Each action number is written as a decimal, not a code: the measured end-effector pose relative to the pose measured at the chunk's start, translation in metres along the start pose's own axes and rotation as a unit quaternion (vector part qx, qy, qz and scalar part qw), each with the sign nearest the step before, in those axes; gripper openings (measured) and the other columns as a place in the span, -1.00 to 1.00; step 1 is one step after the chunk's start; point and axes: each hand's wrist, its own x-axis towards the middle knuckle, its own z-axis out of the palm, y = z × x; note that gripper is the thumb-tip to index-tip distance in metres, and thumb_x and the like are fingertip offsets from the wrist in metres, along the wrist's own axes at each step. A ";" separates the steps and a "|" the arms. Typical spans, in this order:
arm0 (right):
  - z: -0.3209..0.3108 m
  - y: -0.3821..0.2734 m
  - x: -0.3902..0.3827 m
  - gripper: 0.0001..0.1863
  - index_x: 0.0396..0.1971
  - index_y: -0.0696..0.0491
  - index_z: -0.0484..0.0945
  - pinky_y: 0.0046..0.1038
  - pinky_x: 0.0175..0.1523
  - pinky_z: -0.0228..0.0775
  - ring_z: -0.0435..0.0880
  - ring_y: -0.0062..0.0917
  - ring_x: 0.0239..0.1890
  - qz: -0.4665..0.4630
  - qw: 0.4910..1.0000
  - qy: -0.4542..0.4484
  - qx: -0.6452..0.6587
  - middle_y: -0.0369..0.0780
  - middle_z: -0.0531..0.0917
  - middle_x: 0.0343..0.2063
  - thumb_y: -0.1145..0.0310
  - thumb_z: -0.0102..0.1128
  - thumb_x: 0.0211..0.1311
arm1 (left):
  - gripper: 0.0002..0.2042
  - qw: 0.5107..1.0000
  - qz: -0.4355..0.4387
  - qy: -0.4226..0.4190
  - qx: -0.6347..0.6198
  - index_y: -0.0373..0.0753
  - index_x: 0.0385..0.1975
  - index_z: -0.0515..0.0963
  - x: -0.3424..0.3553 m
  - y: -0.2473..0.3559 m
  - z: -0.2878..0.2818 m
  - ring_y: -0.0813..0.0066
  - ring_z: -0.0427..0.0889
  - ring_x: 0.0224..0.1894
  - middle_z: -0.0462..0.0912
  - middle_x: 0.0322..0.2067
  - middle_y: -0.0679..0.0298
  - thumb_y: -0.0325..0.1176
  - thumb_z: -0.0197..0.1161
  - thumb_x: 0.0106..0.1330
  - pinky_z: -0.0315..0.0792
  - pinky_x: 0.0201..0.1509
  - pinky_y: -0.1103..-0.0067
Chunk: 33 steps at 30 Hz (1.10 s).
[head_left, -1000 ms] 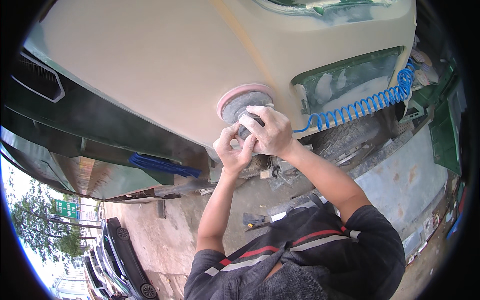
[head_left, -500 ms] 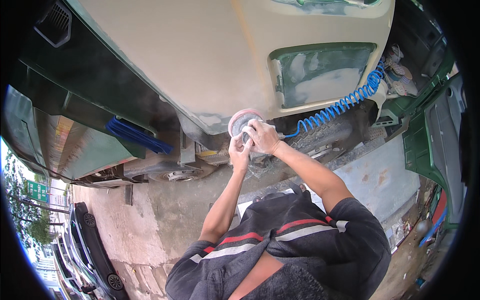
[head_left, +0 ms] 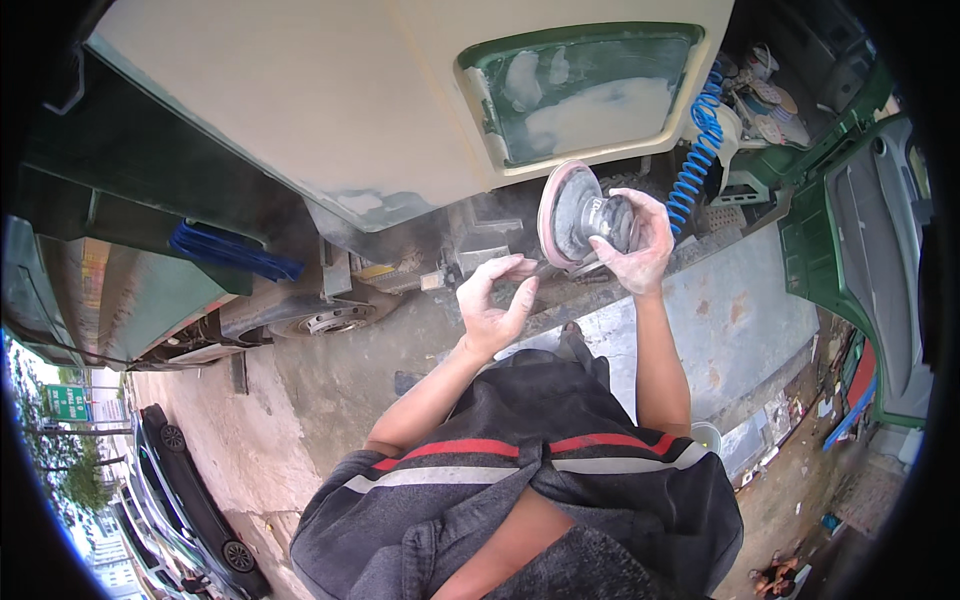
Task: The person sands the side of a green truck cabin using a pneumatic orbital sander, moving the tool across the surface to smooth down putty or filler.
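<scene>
Your right hand (head_left: 632,243) is wrapped around the grey body of a round sander (head_left: 580,215), fingers closed on it, holding the tool off the panel with its pinkish disc tilted on edge and facing toward your left. Your left hand (head_left: 495,300) hangs just beside it, lower and to the left, open with the fingers loosely curled and holding nothing; both hands are dusted white. A coiled blue air hose (head_left: 697,150) runs up and away from the sander on its right side. Above both hands spreads the cream-coloured vehicle body panel (head_left: 330,100), and set into it, right over the sander, is a recessed green patch (head_left: 590,90) smeared with pale filler. To your left a dark green part of the vehicle (head_left: 120,180) carries a blue bundle (head_left: 230,250). To your right a green door (head_left: 880,270) stands open. Below your arms is the dusty concrete ground (head_left: 720,310), with a dark car (head_left: 190,510) parked well apart at lower left.
</scene>
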 end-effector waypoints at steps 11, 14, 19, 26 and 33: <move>-0.231 0.051 -0.028 -0.18 0.41 -0.01 0.32 -0.03 0.40 0.38 0.48 -0.19 0.35 0.020 0.773 0.552 0.312 -0.19 0.49 0.32 -0.21 0.24 0.31 | -0.92 0.954 0.005 -0.295 -0.047 -0.38 -0.26 0.68 0.029 0.005 0.160 0.47 0.70 -0.28 0.76 -0.28 0.13 -0.55 0.39 0.29 0.55 -0.15 0.59; -0.281 0.079 -0.086 -0.20 0.42 -0.02 0.31 -0.02 0.42 0.33 0.48 -0.20 0.33 0.004 0.745 0.571 0.346 -0.19 0.46 0.35 -0.23 0.18 0.37 | -0.91 0.925 -0.020 -0.368 -0.092 -0.38 -0.26 0.68 0.014 0.001 0.213 0.50 0.70 -0.32 0.76 -0.30 0.15 -0.54 0.40 0.29 0.55 -0.19 0.60; -0.302 0.091 -0.169 -0.36 0.35 0.04 0.37 -0.04 0.40 0.35 0.53 -0.21 0.27 0.011 0.651 0.642 0.406 -0.16 0.54 0.26 -0.07 0.08 0.47 | -0.87 0.859 0.010 -0.508 -0.059 -0.37 -0.26 0.69 0.004 -0.008 0.288 0.40 0.73 -0.28 0.76 -0.32 0.15 -0.47 0.44 0.26 0.57 -0.12 0.54; -0.300 0.068 -0.208 -0.34 0.37 -0.01 0.38 0.00 0.34 0.43 0.53 -0.16 0.30 -0.030 0.640 0.637 0.428 -0.14 0.53 0.29 -0.15 -0.21 0.52 | -0.59 0.754 0.211 -0.618 -0.072 -0.30 0.07 0.62 -0.012 0.007 0.399 -0.04 0.49 0.34 0.63 0.17 -0.01 -0.25 0.43 0.27 0.38 0.38 0.22; -0.331 0.069 -0.218 -0.22 0.52 -0.08 0.17 0.05 0.49 0.25 0.32 -0.13 0.48 -0.080 0.679 0.605 0.409 -0.13 0.30 0.47 -0.26 -0.23 0.50 | -0.21 0.626 0.351 -0.695 -0.037 -0.27 0.47 0.27 -0.056 0.012 0.477 -0.09 0.08 0.57 0.20 0.51 -0.01 -0.01 0.38 0.32 -0.05 0.59 0.00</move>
